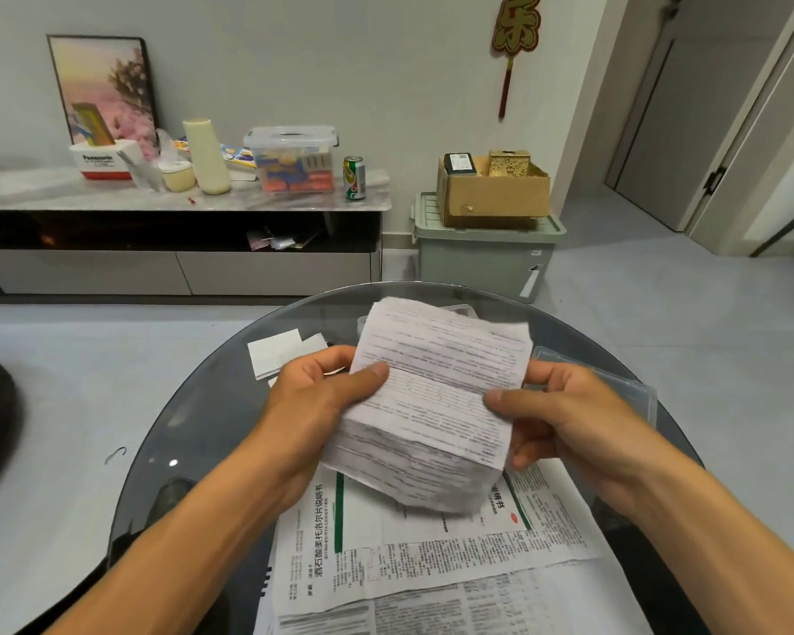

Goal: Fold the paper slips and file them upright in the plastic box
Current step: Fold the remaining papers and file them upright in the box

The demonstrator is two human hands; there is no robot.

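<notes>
Round glass table w/ unfolded printed sheets spread at near edge. Above them, creased paper slip held mid-air. L hand pinches its left edge, R hand pinches right edge. Clear plastic box peeks behind slip, far side.

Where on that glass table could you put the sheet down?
Bare glass lies left of the left hand, below the folded slips. The near side is crowded with leaflets; the lid sits right.
</notes>
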